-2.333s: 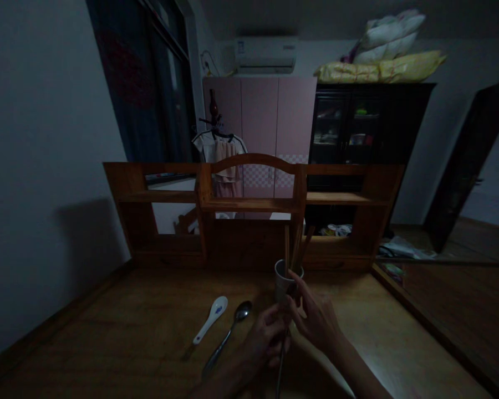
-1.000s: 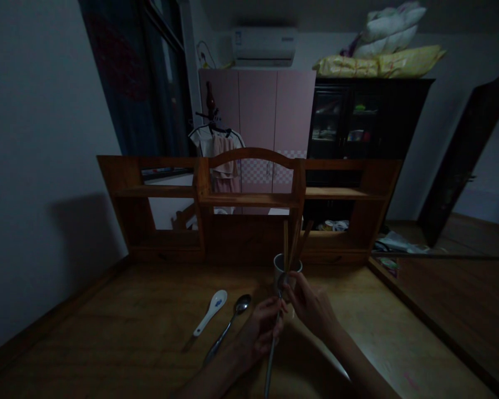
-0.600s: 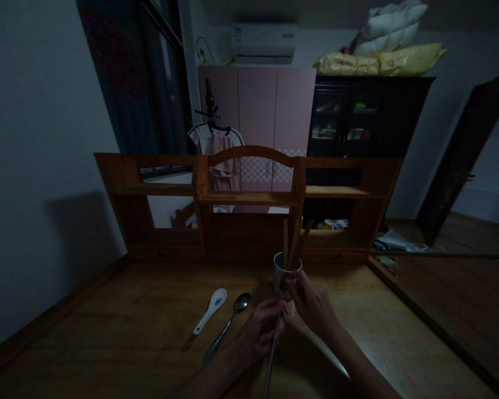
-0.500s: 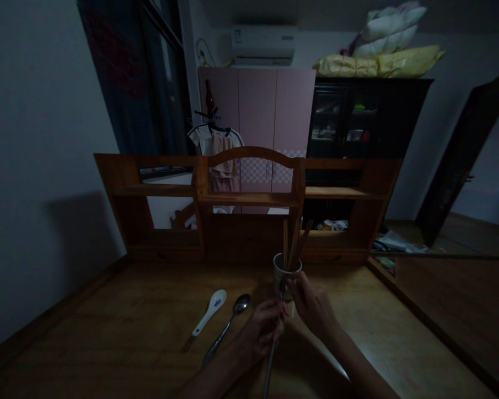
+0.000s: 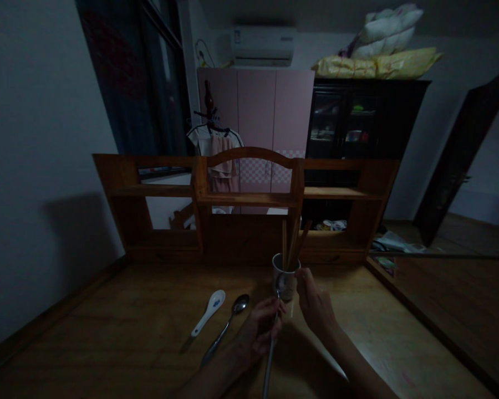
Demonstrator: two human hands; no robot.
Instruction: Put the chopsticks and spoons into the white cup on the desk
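Observation:
My left hand (image 5: pixel 260 332) is closed around a long-handled metal spoon (image 5: pixel 269 360). The spoon's bowl end points away from me, in front of a pale cup (image 5: pixel 289 288), and its handle runs down toward the bottom edge. My right hand (image 5: pixel 316 302), fingers curled together, is just right of the cup and apart from the spoon; whether anything is inside the fingers is hidden. Several wooden chopsticks (image 5: pixel 293 244) stand in the cup. To the left, a white spoon (image 5: pixel 210 313) with a blue mark lies beside another metal spoon (image 5: pixel 228 324).
The wooden tabletop (image 5: pixel 128 332) carries a wooden shelf unit (image 5: pixel 249 198) along its far side. A wall (image 5: pixel 45 166) borders it on the left. Beyond stand a pink wardrobe (image 5: pixel 255 111), a dark cabinet (image 5: pixel 370 116) and a door (image 5: pixel 453 160).
My right hand has moved off the metal spoon's bowl, slightly to the right. My left hand keeps its hold on the spoon, nearly in place.

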